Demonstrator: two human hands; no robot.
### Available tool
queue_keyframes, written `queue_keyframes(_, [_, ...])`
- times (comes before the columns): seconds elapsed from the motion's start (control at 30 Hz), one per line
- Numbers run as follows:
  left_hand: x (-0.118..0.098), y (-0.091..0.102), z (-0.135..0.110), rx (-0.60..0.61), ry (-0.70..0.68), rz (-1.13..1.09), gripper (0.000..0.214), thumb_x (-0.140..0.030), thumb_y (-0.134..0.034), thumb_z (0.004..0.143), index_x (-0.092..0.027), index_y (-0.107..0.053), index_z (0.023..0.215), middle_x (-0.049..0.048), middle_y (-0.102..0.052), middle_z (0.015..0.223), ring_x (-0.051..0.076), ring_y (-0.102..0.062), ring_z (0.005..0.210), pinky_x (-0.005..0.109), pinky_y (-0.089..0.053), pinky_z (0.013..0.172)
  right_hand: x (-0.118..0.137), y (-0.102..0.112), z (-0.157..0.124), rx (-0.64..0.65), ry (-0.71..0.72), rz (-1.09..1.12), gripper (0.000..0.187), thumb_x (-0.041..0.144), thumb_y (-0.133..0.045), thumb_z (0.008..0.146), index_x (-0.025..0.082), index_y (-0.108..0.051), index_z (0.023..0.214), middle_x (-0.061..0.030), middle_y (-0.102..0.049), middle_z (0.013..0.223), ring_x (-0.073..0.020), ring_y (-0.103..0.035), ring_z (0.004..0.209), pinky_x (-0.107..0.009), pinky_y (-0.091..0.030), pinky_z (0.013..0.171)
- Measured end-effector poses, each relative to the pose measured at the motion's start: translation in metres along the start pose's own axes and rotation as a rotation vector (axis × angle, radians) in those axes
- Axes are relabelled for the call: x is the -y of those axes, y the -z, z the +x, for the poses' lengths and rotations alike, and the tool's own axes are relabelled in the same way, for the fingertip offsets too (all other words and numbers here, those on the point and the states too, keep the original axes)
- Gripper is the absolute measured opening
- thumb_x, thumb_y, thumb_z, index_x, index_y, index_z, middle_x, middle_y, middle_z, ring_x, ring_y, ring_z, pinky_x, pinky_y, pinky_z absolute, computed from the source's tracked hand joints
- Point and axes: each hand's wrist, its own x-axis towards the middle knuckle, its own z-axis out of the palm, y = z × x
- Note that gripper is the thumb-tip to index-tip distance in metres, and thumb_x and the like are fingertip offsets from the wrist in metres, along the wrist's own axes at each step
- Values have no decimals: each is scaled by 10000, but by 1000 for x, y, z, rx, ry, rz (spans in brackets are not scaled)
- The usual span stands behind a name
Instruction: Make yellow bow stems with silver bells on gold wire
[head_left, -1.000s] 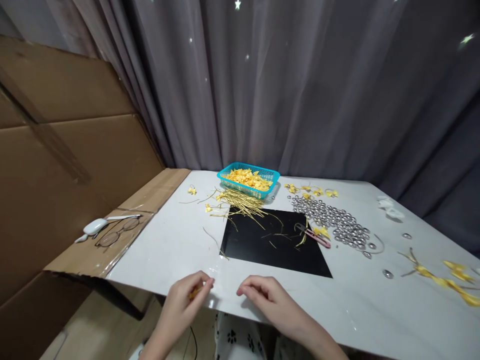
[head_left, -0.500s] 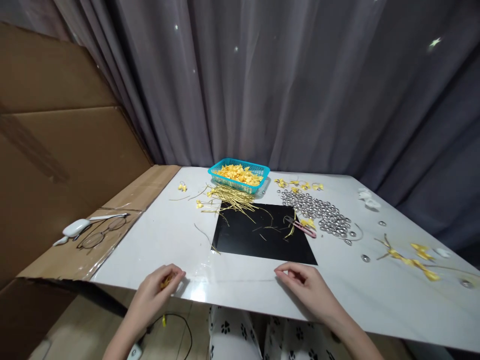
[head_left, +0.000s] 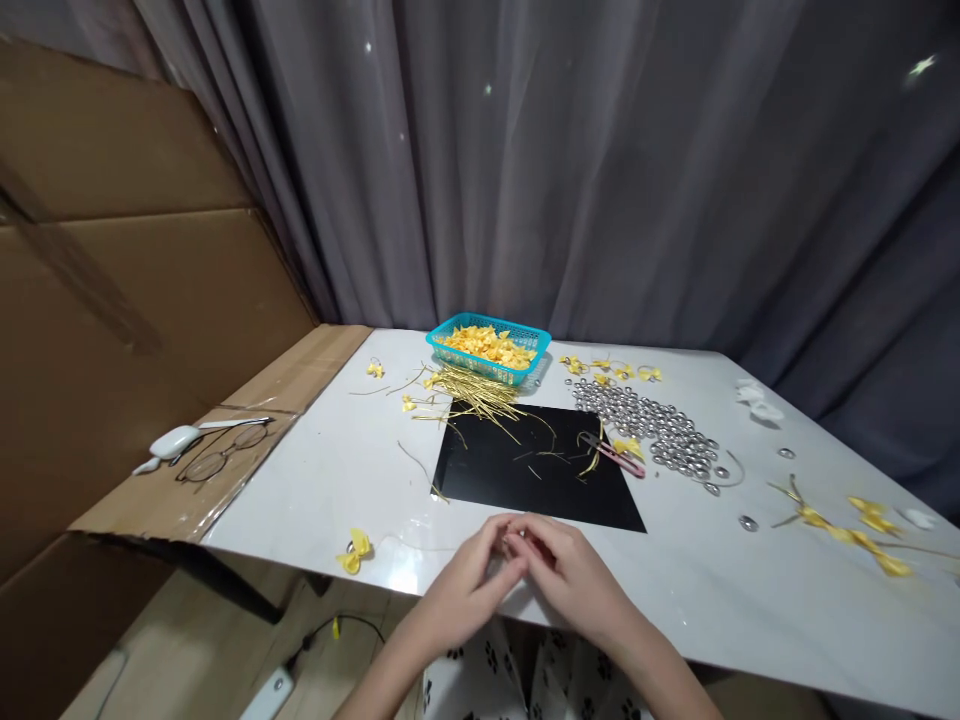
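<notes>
My left hand [head_left: 474,582] and my right hand [head_left: 574,572] meet at the table's front edge, fingertips pinched together and touching. A thin pale thread [head_left: 420,547] runs from the left along the tabletop to my left hand, where the fingers cover it. Something small and shiny seems to show between the fingertips, too small to make out. Left of my hands lies a yellow ribbon bow [head_left: 355,552] with a silvery bead at its side. Just beyond my fingers is a black mat [head_left: 525,480] with snipped gold wire pieces on it.
A turquoise basket [head_left: 534,337] of yellow bows stands at the back, gold wires [head_left: 480,393] before it. Pink-handled snips [head_left: 619,459] rest on the mat's right edge beside many silver beads [head_left: 652,425]. More bows [head_left: 851,535] lie right; glasses [head_left: 206,465] lie on cardboard left.
My left hand has let go of the yellow bow, which now lies on the table. Both hands have come together in the middle from wide apart, where the thread was stretched between them.
</notes>
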Motion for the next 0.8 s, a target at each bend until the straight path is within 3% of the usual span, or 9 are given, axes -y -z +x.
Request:
queue_keyframes(0.1, [2,-5,20,15,52,-122,348,-427,-484,893,-174,-639,1076,45,-640,797,155,-570,697,253,-445,642,-7,10,-3,-48,-54,-20,278,345,-390,938,175,-587,842,-25,-572,711,-160,-506,647,-268,-364,619])
queue_keyframes(0.23, [12,-2,31,-70,136,-242,348,-460,-566,817,-131,-674,790,34,-586,676,131,-502,604,240,-361,558,-22,29,-10,-100,-118,-62,314,399,-392,936,177,-568,803,3,-494,640,-141,-444,588,-254,-335,552])
queue_keyframes(0.43, [16,5,29,-159,235,-424,369,-507,-605,773,-138,-614,782,-28,-477,593,91,-412,506,227,-274,502,-50,49,6,-216,-140,-241,302,370,-386,925,167,-583,818,-14,-529,630,-159,-490,571,-273,-387,534])
queue_keyframes(0.53, [15,6,29,-176,249,-484,371,-509,-621,762,-140,-588,763,-68,-352,520,73,-302,459,225,-195,472,-57,45,29,-251,-106,-348,265,273,-400,907,149,-631,944,-97,-641,893,-219,-575,779,-347,-450,701])
queue_keyframes(0.63, [15,5,30,-190,241,-516,370,-510,-621,770,-144,-570,756,-95,-253,488,66,-188,440,232,-126,458,-57,33,52,-223,-19,-439,319,200,-416,898,137,-635,1121,-132,-615,1169,-271,-511,1079,-406,-412,921])
queue_keyframes(0.8, [19,5,30,-213,235,-559,355,-491,-622,786,-142,-564,769,-108,-210,478,59,-125,434,238,-78,447,-48,12,68,-152,57,-531,344,169,-440,911,75,-640,1174,-148,-600,1253,-308,-467,1155,-473,-362,986])
